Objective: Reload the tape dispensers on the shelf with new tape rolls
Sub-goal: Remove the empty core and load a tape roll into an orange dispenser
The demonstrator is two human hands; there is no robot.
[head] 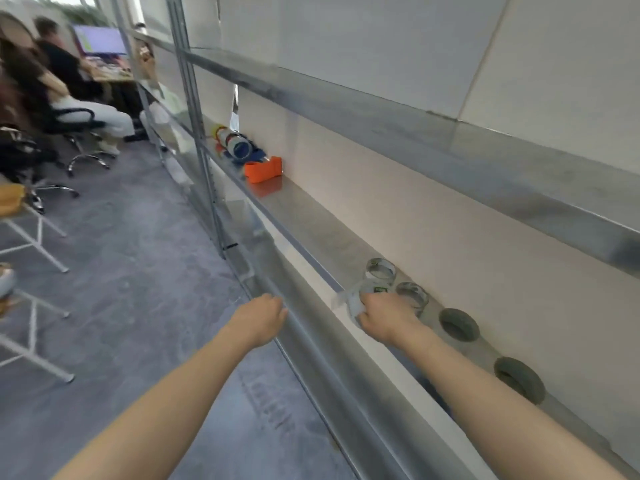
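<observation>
Head view: my right hand (386,315) grips a clear tape roll (356,303). I'd lift straight, sparing neighbouring rolls (380,271). My left hand (263,315) is loosely curled and empty.

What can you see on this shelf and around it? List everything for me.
clear tape rolls: three, transparent, middle shelf, one under the right hand
dark tape rolls: two, grey-green, same shelf, nearer the camera
orange tape dispenser: one, orange, farther along the shelf
blue tape dispenser: one, blue, carrying a roll, just beyond the orange one
blurred dispenser: one, red and yellow, beyond the blue one
metal shelf: one, silver, along the white wall
seated people: at least two, far left
monitor: one, lit, far left
office chair: one, black, far left
left hand: at the lower shelf's front edge
right hand: gripping a clear roll
</observation>
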